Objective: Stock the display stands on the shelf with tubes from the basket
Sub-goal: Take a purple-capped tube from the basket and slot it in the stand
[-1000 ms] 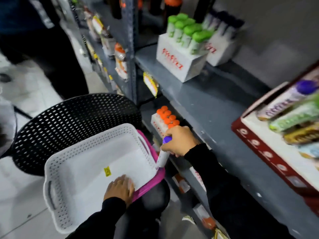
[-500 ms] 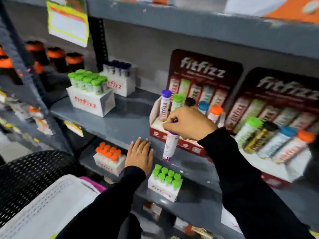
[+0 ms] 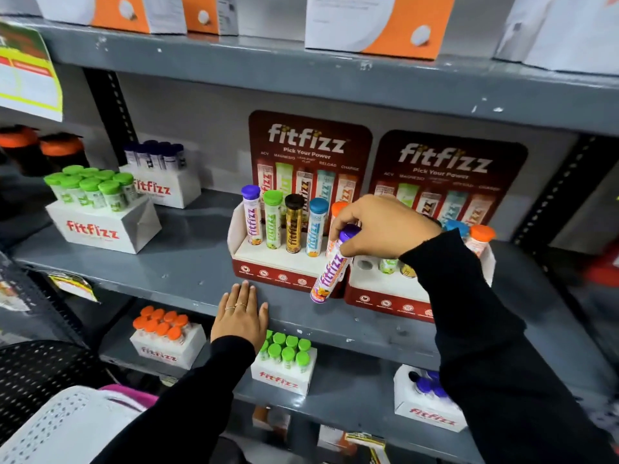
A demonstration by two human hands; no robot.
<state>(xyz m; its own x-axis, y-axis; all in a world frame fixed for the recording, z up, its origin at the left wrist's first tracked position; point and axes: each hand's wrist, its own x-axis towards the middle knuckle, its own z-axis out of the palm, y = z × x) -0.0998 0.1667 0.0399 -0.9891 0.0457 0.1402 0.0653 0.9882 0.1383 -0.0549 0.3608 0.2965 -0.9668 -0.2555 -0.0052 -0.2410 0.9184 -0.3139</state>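
My right hand (image 3: 385, 226) grips a purple-capped white tube (image 3: 330, 269) by its cap end; the tube hangs tilted in front of the gap between two red display stands. The left stand (image 3: 268, 266) holds a full row of tubes with purple, green, black, blue and orange caps. The right stand (image 3: 385, 293) shows an unfilled round hole at its left end and several tubes, partly hidden by my arm. My left hand (image 3: 241, 313) lies flat, fingers spread, on the grey shelf edge (image 3: 167, 279). The white perforated basket (image 3: 67, 426) sits at the bottom left.
White boxes of green-capped (image 3: 93, 209) and dark-capped tubes (image 3: 160, 175) stand on the same shelf at left. The shelf below carries boxes of orange-capped (image 3: 164, 336), green-capped (image 3: 284, 363) and purple-capped tubes (image 3: 425, 400). Orange-and-white cartons (image 3: 378, 21) line the shelf above. A black mesh chair (image 3: 33, 373) is beneath the basket.
My right hand carried the purple-capped tube from the basket up to the shelf and rightward to the right stand. My left hand left the basket and now rests on the shelf edge.
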